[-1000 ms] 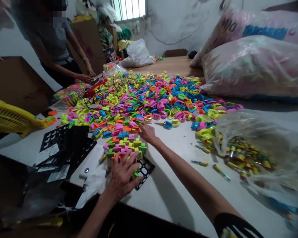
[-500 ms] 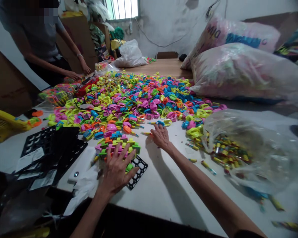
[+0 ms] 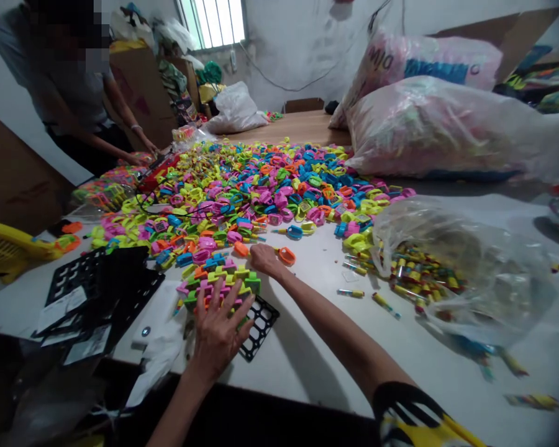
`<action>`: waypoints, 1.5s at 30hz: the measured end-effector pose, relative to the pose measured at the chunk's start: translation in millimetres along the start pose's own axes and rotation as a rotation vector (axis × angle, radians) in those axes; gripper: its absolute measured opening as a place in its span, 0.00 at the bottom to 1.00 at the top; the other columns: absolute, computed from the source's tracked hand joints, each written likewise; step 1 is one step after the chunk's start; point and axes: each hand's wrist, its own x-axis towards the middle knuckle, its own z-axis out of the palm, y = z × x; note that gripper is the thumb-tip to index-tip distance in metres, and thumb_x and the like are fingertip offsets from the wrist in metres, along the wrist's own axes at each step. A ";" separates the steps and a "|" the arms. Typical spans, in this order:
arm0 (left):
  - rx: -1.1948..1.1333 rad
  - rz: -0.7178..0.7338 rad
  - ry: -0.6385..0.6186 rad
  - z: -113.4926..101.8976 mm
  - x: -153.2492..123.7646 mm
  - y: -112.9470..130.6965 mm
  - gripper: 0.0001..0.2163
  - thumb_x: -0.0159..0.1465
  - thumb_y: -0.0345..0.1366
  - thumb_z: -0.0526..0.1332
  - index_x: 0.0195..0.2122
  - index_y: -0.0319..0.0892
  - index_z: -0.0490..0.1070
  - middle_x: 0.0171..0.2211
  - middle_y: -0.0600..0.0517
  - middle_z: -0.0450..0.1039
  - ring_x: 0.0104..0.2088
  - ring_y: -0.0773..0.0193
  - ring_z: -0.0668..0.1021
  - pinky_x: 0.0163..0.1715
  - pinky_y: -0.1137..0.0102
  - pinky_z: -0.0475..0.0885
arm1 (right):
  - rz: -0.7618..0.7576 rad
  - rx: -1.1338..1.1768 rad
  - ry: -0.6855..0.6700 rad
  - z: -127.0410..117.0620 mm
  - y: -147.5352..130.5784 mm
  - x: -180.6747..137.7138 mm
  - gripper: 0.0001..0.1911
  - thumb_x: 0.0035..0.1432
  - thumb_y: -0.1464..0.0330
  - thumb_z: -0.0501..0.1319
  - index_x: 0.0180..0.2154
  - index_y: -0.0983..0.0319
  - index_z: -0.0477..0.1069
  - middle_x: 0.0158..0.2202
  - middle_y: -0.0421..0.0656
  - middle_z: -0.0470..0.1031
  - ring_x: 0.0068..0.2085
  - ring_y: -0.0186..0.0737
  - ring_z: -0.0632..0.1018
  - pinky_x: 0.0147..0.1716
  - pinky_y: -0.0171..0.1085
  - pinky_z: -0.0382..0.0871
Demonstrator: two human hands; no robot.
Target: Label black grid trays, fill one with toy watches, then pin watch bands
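My left hand [image 3: 218,332] lies flat with fingers spread on a black grid tray [image 3: 259,326] packed with colourful plastic toy pieces [image 3: 223,277]. My right hand [image 3: 263,257] reaches forward at the tray's far edge, fingers curled around an orange toy piece [image 3: 286,255] that sticks out to its right. Just beyond lies a wide heap of pink, blue, yellow and green toy pieces [image 3: 261,186] spread over the white table [image 3: 317,347].
A clear plastic bag of small candy tubes [image 3: 447,273] lies open at right, several tubes spilled [image 3: 382,302]. Big filled sacks [image 3: 428,124] sit behind it. Spare black grid trays [image 3: 97,285] and a yellow basket [image 3: 9,248] are at left. Another person [image 3: 74,93] works at the far left.
My right hand drew back from the heap's edge toward the tray, now with an orange piece in it. The left hand stayed on the tray.
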 end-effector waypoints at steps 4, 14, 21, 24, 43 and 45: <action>-0.072 -0.005 0.104 7.9 -6.0 1.5 0.13 0.64 0.38 0.55 0.48 0.46 0.70 0.51 0.48 0.71 0.59 0.52 0.62 0.58 0.49 0.51 | 0.088 0.178 -0.047 -6.9 38.8 -38.8 0.05 0.47 0.73 0.58 0.29 0.67 0.71 0.28 0.49 0.75 0.33 0.44 0.76 0.30 0.35 0.66; -0.057 0.022 -0.034 2.0 -5.9 -3.2 0.15 0.63 0.37 0.56 0.52 0.45 0.67 0.55 0.48 0.66 0.60 0.50 0.60 0.57 0.47 0.50 | 0.026 0.845 -0.219 26.3 29.7 -135.6 0.03 0.43 0.75 0.54 0.21 0.64 0.63 0.19 0.37 0.66 0.22 0.31 0.69 0.22 0.29 0.64; -0.061 0.018 -0.046 1.0 -5.1 -2.2 0.15 0.64 0.37 0.55 0.52 0.45 0.67 0.56 0.47 0.66 0.60 0.51 0.60 0.58 0.48 0.50 | -0.157 0.925 -0.001 58.3 4.7 -124.9 0.02 0.42 0.74 0.58 0.24 0.64 0.65 0.23 0.37 0.67 0.25 0.31 0.65 0.25 0.29 0.61; -0.060 0.019 -0.048 0.8 -4.6 -1.3 0.17 0.64 0.40 0.54 0.54 0.45 0.65 0.56 0.47 0.66 0.60 0.50 0.60 0.58 0.48 0.50 | -0.191 0.631 0.027 59.9 -1.6 -122.9 0.02 0.45 0.73 0.58 0.27 0.64 0.67 0.25 0.39 0.70 0.26 0.33 0.67 0.27 0.31 0.61; 0.056 0.006 -0.090 0.6 10.9 -1.4 0.15 0.64 0.42 0.54 0.50 0.48 0.70 0.58 0.47 0.62 0.61 0.46 0.58 0.54 0.47 0.53 | 0.016 -0.200 0.061 -34.1 26.8 -24.3 0.16 0.56 0.81 0.49 0.42 0.68 0.69 0.44 0.55 0.71 0.44 0.46 0.73 0.40 0.38 0.65; 0.039 0.019 -0.061 5.9 8.2 -5.1 0.16 0.63 0.43 0.54 0.50 0.47 0.70 0.58 0.47 0.62 0.61 0.45 0.58 0.54 0.47 0.54 | -0.014 -0.228 0.085 -22.3 31.8 -42.2 0.17 0.58 0.80 0.47 0.46 0.65 0.67 0.48 0.52 0.68 0.44 0.44 0.73 0.39 0.38 0.66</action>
